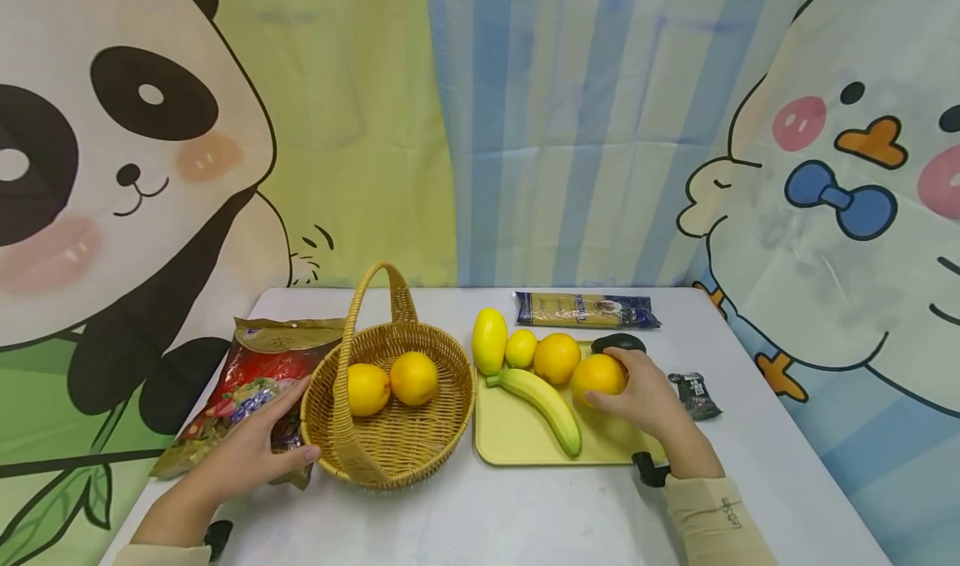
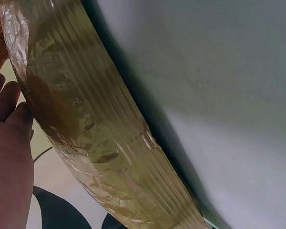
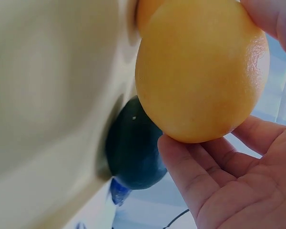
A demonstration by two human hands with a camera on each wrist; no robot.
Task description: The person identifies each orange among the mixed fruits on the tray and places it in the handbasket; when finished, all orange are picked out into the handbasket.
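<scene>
My right hand (image 1: 641, 391) holds an orange (image 1: 598, 381) between thumb and fingers over the right part of the yellow tray (image 1: 517, 445). In the right wrist view this orange (image 3: 200, 71) hides part of a dark green avocado-like fruit (image 3: 136, 148). Also on the tray are another orange (image 1: 557, 358), a lemon (image 1: 521, 348), a longer yellow fruit (image 1: 490, 341) and a banana (image 1: 543, 403). My left hand (image 1: 251, 449) rests against the left side of a wicker basket (image 1: 408, 453), fingers extended. Inside the basket lie two oranges (image 1: 414, 378).
A red and gold snack bag (image 1: 262, 358) lies left of the basket, partly under my left hand. Behind the tray is a long blue and gold packet (image 1: 585, 309). A small black packet (image 1: 695, 395) sits right of the tray. A printed curtain (image 1: 540, 132) stands behind the table.
</scene>
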